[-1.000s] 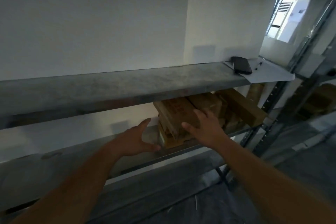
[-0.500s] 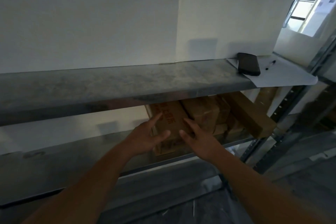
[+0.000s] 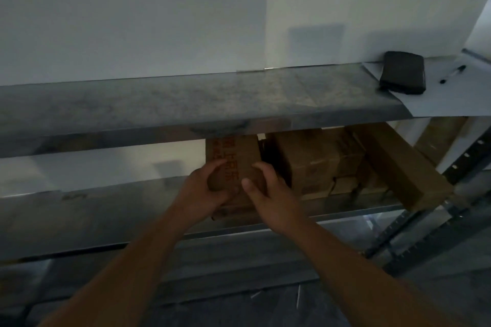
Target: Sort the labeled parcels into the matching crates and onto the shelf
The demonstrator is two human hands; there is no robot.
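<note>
A cardboard box (image 3: 233, 156) with red print is being held on the middle shelf (image 3: 93, 210), between both hands; the left hand (image 3: 204, 191) is curling round its left edge, the right hand (image 3: 271, 194) round its right edge; half a second earlier, both hands were lying open against it.

Hands (image 3: 239, 191) now closed, seemingly gripping, on the printed parcel (image 3: 233, 156).

Black case (image 3: 403, 72), pen (image 3: 452, 74) on white sheet (image 3: 451, 99).
</note>
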